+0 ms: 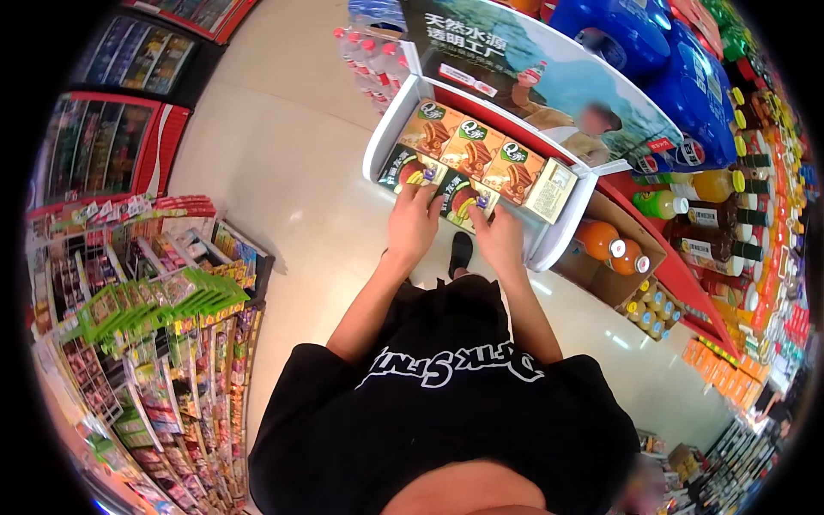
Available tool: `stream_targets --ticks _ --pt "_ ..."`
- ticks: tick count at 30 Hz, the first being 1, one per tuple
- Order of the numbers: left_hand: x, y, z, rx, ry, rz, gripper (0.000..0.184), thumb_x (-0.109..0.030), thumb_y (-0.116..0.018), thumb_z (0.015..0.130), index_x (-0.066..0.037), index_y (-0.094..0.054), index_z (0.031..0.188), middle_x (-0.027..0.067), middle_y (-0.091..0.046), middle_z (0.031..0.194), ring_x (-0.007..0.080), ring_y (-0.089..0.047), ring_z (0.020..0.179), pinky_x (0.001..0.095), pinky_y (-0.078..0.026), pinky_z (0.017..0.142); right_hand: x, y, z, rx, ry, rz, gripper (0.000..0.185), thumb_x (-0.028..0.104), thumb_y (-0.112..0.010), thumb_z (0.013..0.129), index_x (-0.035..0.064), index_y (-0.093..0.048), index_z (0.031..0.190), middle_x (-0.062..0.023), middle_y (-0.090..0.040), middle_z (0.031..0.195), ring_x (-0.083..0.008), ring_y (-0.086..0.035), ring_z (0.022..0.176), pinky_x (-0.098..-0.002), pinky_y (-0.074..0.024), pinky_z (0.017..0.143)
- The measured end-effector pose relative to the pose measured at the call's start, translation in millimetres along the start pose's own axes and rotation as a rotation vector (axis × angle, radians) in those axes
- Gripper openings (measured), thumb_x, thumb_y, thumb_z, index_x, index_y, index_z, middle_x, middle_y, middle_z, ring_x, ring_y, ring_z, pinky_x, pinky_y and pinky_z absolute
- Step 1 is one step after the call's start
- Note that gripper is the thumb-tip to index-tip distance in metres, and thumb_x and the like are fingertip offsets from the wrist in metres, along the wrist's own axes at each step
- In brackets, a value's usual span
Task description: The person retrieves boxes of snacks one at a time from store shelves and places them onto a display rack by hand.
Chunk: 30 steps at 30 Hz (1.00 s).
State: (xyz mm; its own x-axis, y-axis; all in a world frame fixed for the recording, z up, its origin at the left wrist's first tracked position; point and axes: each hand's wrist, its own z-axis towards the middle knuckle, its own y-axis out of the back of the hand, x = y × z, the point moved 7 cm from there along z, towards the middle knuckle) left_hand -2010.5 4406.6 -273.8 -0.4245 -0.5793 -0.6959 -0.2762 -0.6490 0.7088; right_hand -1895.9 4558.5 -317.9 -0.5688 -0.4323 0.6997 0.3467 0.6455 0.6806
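Note:
A white-rimmed display shelf (573,216) holds a back row of orange snack boxes (469,149) marked "Q". Along its front edge lie two black snack boxes with round cakes pictured on them, a left one (397,165) and a right one (457,190). My left hand (414,225) rests its fingers at the left end of the right black box, where the two boxes meet. At that box's other end, my right hand (499,239) has its thumb and fingers closed on the edge. A cream box (551,190) stands at the right end of the shelf.
Behind the shelf rises a printed sign board (506,60). Bottled drinks (605,240) sit in a carton to the right, beside racks of more bottles. At left stand a packed snack rack (163,318) and red-framed coolers (112,142).

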Motion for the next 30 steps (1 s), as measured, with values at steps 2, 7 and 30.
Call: stream_targets --ticks 2,7,30 --pt "-1 4 -7 0.034 -0.037 0.006 0.025 -0.014 -0.073 0.092 -0.003 -0.071 0.114 0.0165 -0.065 0.109 0.0353 -0.068 0.095 0.042 -0.055 0.081 -3 -3 -2 -0.024 -0.006 -0.023 0.05 0.048 -0.066 0.095 -0.0024 -0.067 0.098 -0.0277 -0.071 0.087 -0.0473 -0.068 0.084 -0.055 -0.0527 0.076" --pt "9 42 -50 0.107 -0.109 -0.011 0.031 -0.015 -0.071 0.092 -0.004 -0.066 0.121 0.0169 -0.064 0.12 0.0373 -0.063 0.11 0.0444 -0.054 0.092 5 0 -9 0.039 -0.077 -0.148 0.056 0.052 -0.061 0.097 -0.0023 -0.067 0.108 -0.0299 -0.07 0.101 -0.048 -0.067 0.098 -0.0555 -0.052 0.085" --pt "301 407 -635 -0.372 1.089 0.173 0.056 -0.039 -0.07 0.09 -0.004 -0.06 0.133 0.0216 -0.067 0.119 0.0405 -0.066 0.108 0.0492 -0.054 0.092 352 -425 -603 1.623 1.632 -0.458 0.059 0.042 -0.068 0.093 -0.0022 -0.055 0.13 -0.0272 -0.066 0.116 -0.0442 -0.064 0.108 -0.0511 -0.0521 0.091"
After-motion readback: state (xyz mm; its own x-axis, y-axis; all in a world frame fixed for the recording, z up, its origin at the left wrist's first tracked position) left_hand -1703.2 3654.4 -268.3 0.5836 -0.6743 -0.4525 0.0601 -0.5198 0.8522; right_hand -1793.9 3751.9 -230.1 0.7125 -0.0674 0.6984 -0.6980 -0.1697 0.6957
